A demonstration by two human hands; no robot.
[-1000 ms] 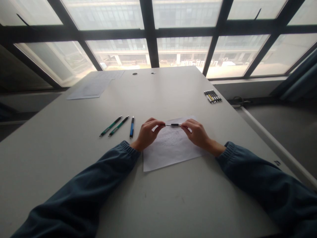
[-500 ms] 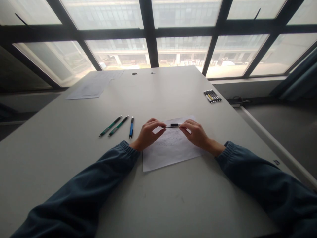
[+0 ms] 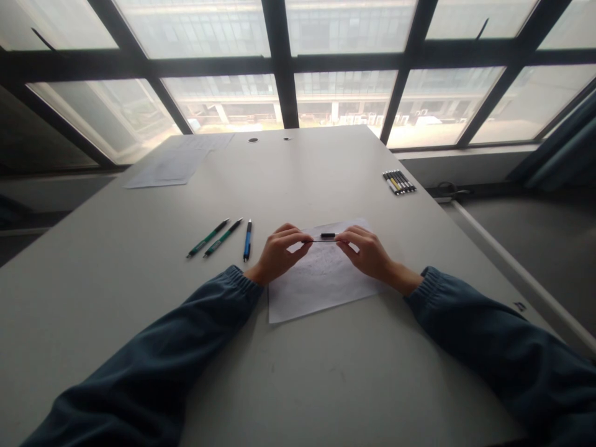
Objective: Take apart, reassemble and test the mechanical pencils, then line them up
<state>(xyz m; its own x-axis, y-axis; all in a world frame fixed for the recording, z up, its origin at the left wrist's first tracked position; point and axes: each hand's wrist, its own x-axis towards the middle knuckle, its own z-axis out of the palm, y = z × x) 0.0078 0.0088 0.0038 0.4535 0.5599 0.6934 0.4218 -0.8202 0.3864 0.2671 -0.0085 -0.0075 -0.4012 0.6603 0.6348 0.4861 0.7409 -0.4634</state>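
Observation:
Between my two hands stretches a thin dark pen refill (image 3: 325,241), level above a sheet of paper (image 3: 321,288). My left hand (image 3: 280,251) pinches its left end with thumb and fingers. At the other end, my right hand (image 3: 364,251) pinches it the same way; both tips are hidden by fingers. Just beyond the refill lies a short black pen part (image 3: 328,235), its right end close to my right fingers. Left of my left hand are a blue pen (image 3: 248,239) and two green pens, one nearer (image 3: 223,238) and one farther out (image 3: 207,238).
A row of several pens (image 3: 399,182), mostly black and white with one yellowish, lies by the right edge of the white table (image 3: 139,267). More paper sheets (image 3: 164,167) lie at the far left. Windows (image 3: 344,96) stand beyond the table.
Both hands keep their pinch on the refill, and my right fingers have shifted very slightly left along it. The pens and paper lie as before.

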